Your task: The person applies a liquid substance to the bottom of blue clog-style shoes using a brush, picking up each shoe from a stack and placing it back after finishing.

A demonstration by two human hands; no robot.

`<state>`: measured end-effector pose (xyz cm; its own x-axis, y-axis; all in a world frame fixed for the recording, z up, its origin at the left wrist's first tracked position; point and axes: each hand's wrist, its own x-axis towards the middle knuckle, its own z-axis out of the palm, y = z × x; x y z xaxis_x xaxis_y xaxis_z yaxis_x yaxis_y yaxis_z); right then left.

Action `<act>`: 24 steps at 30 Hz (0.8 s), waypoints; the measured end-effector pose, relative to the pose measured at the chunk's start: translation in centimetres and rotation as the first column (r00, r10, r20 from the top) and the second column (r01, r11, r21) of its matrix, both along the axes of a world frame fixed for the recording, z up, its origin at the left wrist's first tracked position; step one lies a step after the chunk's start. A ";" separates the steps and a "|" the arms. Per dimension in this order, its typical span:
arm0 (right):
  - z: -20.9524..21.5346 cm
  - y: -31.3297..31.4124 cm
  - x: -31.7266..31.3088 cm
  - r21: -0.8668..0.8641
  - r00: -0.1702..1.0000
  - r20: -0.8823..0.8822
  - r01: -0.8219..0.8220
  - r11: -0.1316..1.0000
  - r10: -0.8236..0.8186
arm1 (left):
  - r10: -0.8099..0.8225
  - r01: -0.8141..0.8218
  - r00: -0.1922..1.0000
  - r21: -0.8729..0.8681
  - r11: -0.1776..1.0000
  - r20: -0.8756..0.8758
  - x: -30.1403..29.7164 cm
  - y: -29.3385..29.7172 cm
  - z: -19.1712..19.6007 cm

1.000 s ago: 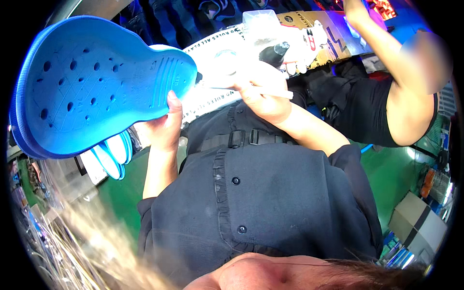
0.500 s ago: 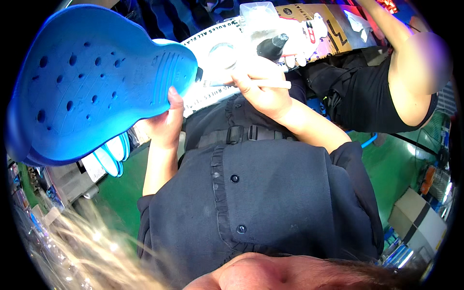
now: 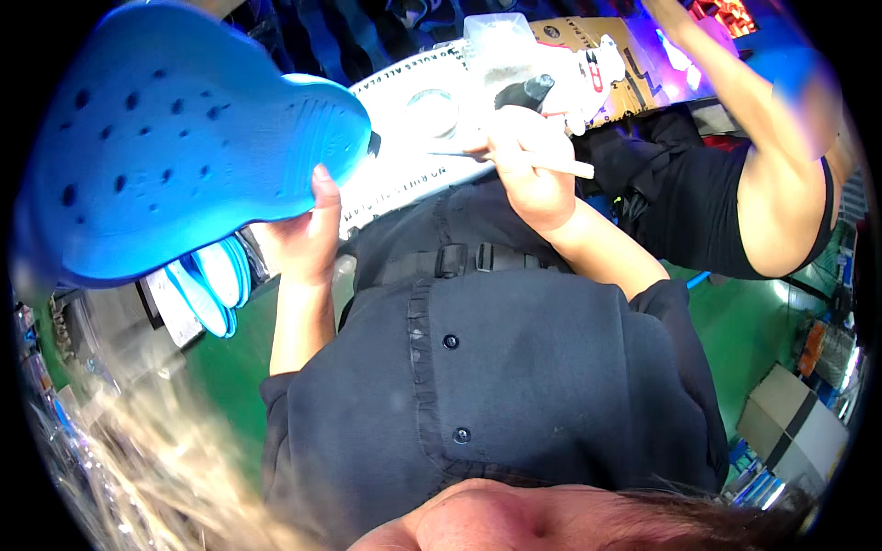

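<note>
My left hand is closed on the narrow end of a large blue foam shoe sole, thumb on its face. Several small holes dot the wide part, and fine grooves run across the narrow part. A small dark piece shows at its right edge. In my right hand is a slim brush with a white handle, pinched between the fingers. Its tip points left, over the white table, apart from the sole. Just beyond the tip sits a round shallow dish. Glare washes out much of the tabletop.
A dark bottle stands beyond my right hand, near a clear plastic box. Brown cardboard lies behind. Several blue-and-white soles sit beneath my left hand. A co-worker's arm reaches in at right. Cartons stand on the green floor.
My right hand has moved right with the brush, its tip now farther from the sole's edge. The blue sole has shifted slightly up and left in my left hand.
</note>
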<state>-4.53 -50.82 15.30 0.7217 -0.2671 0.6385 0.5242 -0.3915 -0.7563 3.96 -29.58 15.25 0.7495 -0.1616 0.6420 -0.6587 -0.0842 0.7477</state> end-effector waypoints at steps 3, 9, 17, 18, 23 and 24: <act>0.1 -1.4 -0.8 0.078 0.997 -0.075 0.023 0.997 -0.017 | -0.002 -0.018 0.974 -0.088 0.996 -0.226 0.1 0.2 2.8; -2.4 -3.2 -1.9 0.222 0.974 -0.224 0.096 0.970 -0.045 | -0.430 0.237 0.722 -0.391 0.889 -0.541 0.3 1.7 8.3; -1.8 -3.6 -3.3 0.368 0.956 -0.293 0.100 0.925 0.013 | -0.637 0.497 0.451 -0.418 0.761 -0.625 9.2 -12.6 17.5; -1.9 -3.5 -3.2 0.415 0.939 -0.340 0.112 0.903 0.040 | -0.747 0.472 0.371 -0.581 0.663 -0.552 11.0 -14.6 18.4; -3.2 -3.8 -2.9 0.399 0.944 -0.330 0.142 0.906 -0.002 | -0.868 0.571 0.244 -0.659 0.489 -0.432 15.0 -17.9 18.0; -3.8 -4.0 -3.1 0.373 0.923 -0.383 0.174 0.911 -0.019 | -0.839 0.605 0.292 -0.591 0.534 -0.459 13.3 -17.2 16.8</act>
<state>-7.61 -54.81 11.49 0.8385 -0.5200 0.1630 0.1572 -0.0557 -0.9860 17.23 -46.83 32.07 0.5968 -0.7826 0.1772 0.3112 0.4293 0.8478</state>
